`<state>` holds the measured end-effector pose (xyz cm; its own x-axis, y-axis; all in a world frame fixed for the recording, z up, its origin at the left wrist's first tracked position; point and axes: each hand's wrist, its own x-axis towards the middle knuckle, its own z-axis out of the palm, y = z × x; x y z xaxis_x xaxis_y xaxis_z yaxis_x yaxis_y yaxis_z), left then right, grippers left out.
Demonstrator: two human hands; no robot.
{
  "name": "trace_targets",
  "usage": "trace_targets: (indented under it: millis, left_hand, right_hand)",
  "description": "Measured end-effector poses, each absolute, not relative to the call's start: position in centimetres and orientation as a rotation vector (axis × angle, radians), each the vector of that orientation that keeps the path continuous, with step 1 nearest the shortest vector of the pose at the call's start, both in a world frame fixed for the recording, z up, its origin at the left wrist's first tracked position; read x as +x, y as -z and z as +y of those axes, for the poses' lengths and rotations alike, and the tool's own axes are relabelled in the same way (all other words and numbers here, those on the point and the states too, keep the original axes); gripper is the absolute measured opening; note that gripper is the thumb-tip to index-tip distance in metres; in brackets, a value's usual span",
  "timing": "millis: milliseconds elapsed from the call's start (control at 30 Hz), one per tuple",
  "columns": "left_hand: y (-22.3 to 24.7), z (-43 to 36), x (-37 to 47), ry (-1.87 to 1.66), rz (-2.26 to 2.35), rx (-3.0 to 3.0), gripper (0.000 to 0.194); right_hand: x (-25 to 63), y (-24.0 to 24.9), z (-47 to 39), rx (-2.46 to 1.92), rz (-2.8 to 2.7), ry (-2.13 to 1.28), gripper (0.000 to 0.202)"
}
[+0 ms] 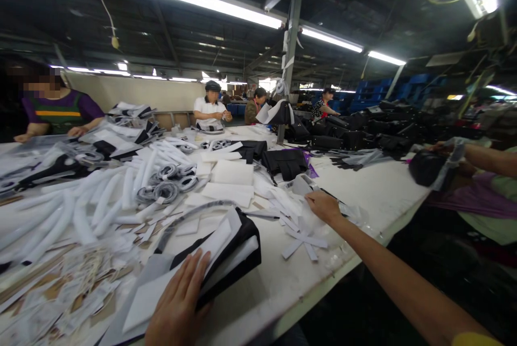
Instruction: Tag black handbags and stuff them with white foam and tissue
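Head view: where's the left hand?

Left hand point(181, 292), low centre, laid over a white padding sheet point(149, 295) on the black bag piece point(242, 260). Fingers straight, side by side; thumb mostly hidden, so can't tell if it's pinching.

And the bag piece?

Near edge of the white worktable point(250, 297), tilted, its dark side toward the right arm. More white padding shows between its black layers. Grey sheet point(141, 276) just beside it, grey curved strip point(189, 208) arcing behind.

Right hand?

Right hand point(323, 206) is reached out across the table, fingers curled, tips at clear plastic and a grey-white piece point(302, 184). Contact too small to read; can't tell if anything is gripped. Crossed white strips point(305, 241) lie just below it in view.

Rest of the table?

White foam tubes point(97, 200) and grey coils point(165, 189) on the left side, cord bundles point(89, 281) nearer. Stacked white sheets point(232, 173) mid-table, folded black pieces point(285, 163) past them. Pile of black bags point(355, 125) at the far end.

Other people?

One at far left with hands on material, three farther back. At far right, a co-worker's hands point(442, 146) hold clear plastic by a black item point(424, 167).
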<state>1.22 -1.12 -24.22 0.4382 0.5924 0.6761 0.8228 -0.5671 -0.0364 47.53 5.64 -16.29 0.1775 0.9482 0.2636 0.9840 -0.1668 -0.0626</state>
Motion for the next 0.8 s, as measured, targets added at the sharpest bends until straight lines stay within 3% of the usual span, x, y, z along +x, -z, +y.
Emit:
trace_targets:
  millis: [233,600,800]
  left_hand:
    - [23.9,-1.1,0.8,0.856,-1.226,-2.333,0.072]
    - [22.2,-1.4,0.5,0.921,-1.426,-2.370,0.076]
    - [21.8,-1.7,1.2,0.937,-1.443,-2.361,0.076]
  right_hand:
    - [42.4,13.0,6.2,-1.869,-1.934,0.154,0.035]
    - [28.3,18.5,-4.4,-1.247,-2.431,-0.647,0.024]
    - [27.2,21.5,-1.7,-1.515,-2.170,-0.389,0.046]
